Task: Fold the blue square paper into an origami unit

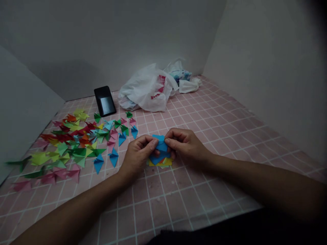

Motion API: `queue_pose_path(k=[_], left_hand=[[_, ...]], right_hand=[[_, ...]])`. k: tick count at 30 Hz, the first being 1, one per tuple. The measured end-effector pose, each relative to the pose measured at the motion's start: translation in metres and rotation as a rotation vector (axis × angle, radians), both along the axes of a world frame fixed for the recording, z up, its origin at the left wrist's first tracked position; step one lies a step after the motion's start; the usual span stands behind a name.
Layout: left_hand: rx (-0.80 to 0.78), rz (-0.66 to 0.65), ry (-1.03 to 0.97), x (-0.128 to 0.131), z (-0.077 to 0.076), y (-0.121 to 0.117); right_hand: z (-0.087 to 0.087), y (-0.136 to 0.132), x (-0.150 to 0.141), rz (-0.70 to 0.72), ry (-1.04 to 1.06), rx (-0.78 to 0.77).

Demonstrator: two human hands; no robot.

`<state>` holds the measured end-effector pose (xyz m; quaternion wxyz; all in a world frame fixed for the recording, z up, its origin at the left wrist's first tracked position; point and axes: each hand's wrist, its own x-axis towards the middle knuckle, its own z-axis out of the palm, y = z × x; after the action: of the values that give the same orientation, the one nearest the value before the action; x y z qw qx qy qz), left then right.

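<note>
Blue paper piece: you hold it just above the pink tiled surface, in front of you at centre, over a small stack of coloured sheets. Judge it as very light, thin and limp; it will crease wherever pressed and tear if pulled. Take hold at the edges and folded corners, never across the flat middle. To the left lies a spread of folded paper triangles, well apart from your hands. Your left hand is curled, thumb and fingertips pinching the piece's left edge. Your right hand is likewise closed, pinching its right edge.
</note>
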<state>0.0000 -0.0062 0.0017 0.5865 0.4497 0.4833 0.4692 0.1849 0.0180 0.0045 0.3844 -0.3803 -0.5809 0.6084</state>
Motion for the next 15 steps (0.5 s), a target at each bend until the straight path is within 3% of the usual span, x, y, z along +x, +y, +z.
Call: queue_pose_path(k=[5, 15], left_hand=[[0.001, 0.000, 0.004, 0.0000, 0.0001, 0.0014], [0.081, -0.003, -0.005, -0.0022, 0.0021, 0.0013]], right_hand=[[-0.0003, 0.0004, 0.0003, 0.014, -0.003, 0.021], [-0.0004, -0.0007, 0.0024, -0.054, -0.166, 0.466]])
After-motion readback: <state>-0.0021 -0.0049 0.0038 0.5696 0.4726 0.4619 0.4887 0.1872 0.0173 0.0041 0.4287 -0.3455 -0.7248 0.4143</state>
